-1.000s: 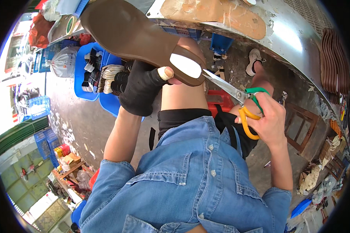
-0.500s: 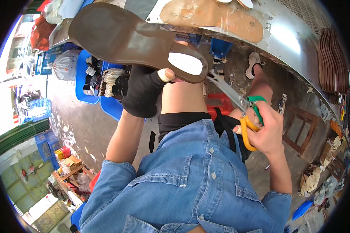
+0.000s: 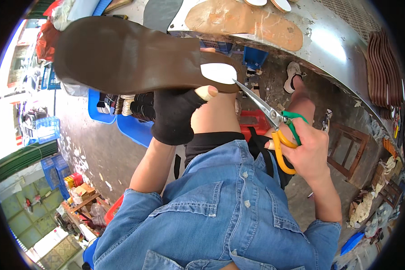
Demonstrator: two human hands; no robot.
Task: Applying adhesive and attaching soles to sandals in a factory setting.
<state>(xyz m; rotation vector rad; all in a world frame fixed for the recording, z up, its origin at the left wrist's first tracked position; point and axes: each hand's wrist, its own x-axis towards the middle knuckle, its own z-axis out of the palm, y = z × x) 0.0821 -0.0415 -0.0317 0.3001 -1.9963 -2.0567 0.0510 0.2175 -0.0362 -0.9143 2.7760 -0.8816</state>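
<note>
My left hand [image 3: 176, 114], in a black fingerless glove, holds a dark brown shoe insole [image 3: 130, 56] from beneath, with the thumb along its near edge. The wide end points left. A white oval patch [image 3: 218, 73] shows at the narrow heel end. My bare right hand [image 3: 303, 146] is closed around the yellow and green handles of a pair of scissors [image 3: 262, 104]. Their blades point up and left, and the tips lie at the right end of the white oval. Whether the tips touch the insole I cannot tell.
A metal-topped workbench [image 3: 342, 67] curves across the far side, with a tan sole-shaped sheet [image 3: 243, 22] on it. Brown insoles [image 3: 379, 72] stand stacked at its right. Blue bins [image 3: 135, 130] hold shoe parts at left. A wooden stool [image 3: 346, 150] is at right; another person's shoe [image 3: 294, 76] shows under the bench.
The insole has shifted left and turned flatter to my view. My left hand has moved slightly right and down. The scissor tips have come left and up onto the heel end.
</note>
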